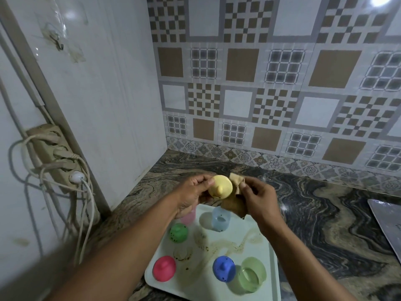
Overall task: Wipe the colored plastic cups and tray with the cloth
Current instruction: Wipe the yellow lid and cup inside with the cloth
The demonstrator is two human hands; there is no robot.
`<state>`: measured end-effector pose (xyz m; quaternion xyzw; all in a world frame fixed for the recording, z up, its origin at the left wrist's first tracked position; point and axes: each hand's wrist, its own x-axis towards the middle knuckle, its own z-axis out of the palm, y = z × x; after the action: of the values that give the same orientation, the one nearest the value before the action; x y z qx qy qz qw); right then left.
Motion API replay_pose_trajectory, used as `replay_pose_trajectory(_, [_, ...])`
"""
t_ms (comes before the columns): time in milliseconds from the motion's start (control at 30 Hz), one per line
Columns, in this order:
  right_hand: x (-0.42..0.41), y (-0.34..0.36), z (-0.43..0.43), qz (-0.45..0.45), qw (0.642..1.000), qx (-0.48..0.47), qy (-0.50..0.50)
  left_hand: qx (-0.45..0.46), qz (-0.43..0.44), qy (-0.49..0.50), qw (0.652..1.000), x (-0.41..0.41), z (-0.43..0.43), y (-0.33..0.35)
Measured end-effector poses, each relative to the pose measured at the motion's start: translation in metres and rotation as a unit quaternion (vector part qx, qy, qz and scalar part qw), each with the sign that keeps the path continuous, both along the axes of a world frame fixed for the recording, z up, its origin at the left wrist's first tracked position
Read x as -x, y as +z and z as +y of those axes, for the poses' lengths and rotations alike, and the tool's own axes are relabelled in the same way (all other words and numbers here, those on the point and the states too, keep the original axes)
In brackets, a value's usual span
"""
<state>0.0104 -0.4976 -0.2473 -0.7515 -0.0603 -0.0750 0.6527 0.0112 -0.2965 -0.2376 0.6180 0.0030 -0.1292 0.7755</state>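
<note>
The marbled surface (325, 213) ends in a corner of two walls. Wide bare stone lies right of the tray (195, 286) up to a metal sheet (386, 220) at the frame's right edge, and the left wall stands near the tray's left side. Above the tray's far end, the left hand (193, 192) grips the yellow cup (221, 187) by its rim with curled fingers. The cup's round, knobbed face is tilted toward the camera. The right hand (258, 198) pinches the brown cloth (234, 206), which touches the cup's right edge and hangs below it. On the stained tray, a clear blue cup (221, 219) stands mouth up.
</note>
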Motion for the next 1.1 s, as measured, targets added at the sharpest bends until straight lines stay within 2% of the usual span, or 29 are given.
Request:
replay_pose_trajectory(33, [-0.002,0.005,0.003,0.001,1.000,-0.019,-0.018,-0.003,-0.005,-0.003,1.000,-0.001,-0.001,0.002])
replay_pose_trajectory(67, [-0.002,0.010,0.007,-0.035,0.999,0.002,-0.030,-0.007,-0.011,-0.006,1.000,-0.002,-0.002,0.004])
replay_pose_trajectory(167, [0.001,0.013,0.012,-0.196,0.967,0.159,0.001,-0.018,-0.028,-0.007,0.999,-0.002,-0.001,0.010])
replay_pose_trajectory(200, [0.001,0.009,0.011,-0.208,0.957,0.201,0.008,-0.022,-0.032,-0.003,0.999,-0.001,0.001,0.011])
replay_pose_trajectory(267, [-0.001,0.002,0.004,-0.170,0.956,0.238,0.002,-0.010,-0.027,0.015,0.999,0.004,0.006,0.010])
replay_pose_trajectory(367, [-0.003,-0.002,0.000,-0.072,0.978,0.188,-0.060,0.031,-0.002,0.047,0.998,0.008,0.012,0.008])
replay_pose_trajectory(433, [-0.002,0.002,0.009,-0.057,0.990,0.116,-0.058,0.058,0.009,0.060,0.996,0.008,0.013,0.011])
replay_pose_trajectory(500, [0.002,0.007,0.024,-0.069,0.995,0.070,-0.013,0.071,0.017,0.056,0.996,0.009,0.010,0.015])
replay_pose_trajectory(600, [0.012,0.008,0.039,-0.156,0.978,0.136,0.003,0.043,0.012,0.060,0.997,0.010,0.008,0.015])
replay_pose_trajectory(700, [0.017,0.001,0.040,-0.269,0.930,0.249,-0.012,0.008,-0.018,0.094,0.995,0.012,0.014,0.012])
replay_pose_trajectory(767, [0.018,-0.007,0.037,-0.300,0.910,0.287,-0.002,-0.025,-0.029,0.106,0.994,0.014,0.019,0.008])
replay_pose_trajectory(867, [0.019,-0.009,0.029,-0.262,0.922,0.285,0.026,-0.035,-0.023,0.140,0.989,0.017,0.029,0.000])
replay_pose_trajectory(967, [0.019,0.005,0.031,-0.207,0.943,0.260,-0.025,-0.026,-0.025,0.147,0.989,0.016,0.037,0.000])
replay_pose_trajectory(1033, [0.019,0.017,0.044,-0.206,0.951,0.222,-0.059,-0.021,-0.039,0.127,0.991,0.015,0.035,0.006])
replay_pose_trajectory(1100, [0.025,0.023,0.060,-0.218,0.955,0.198,-0.038,-0.004,-0.047,0.118,0.992,0.014,0.033,0.013])
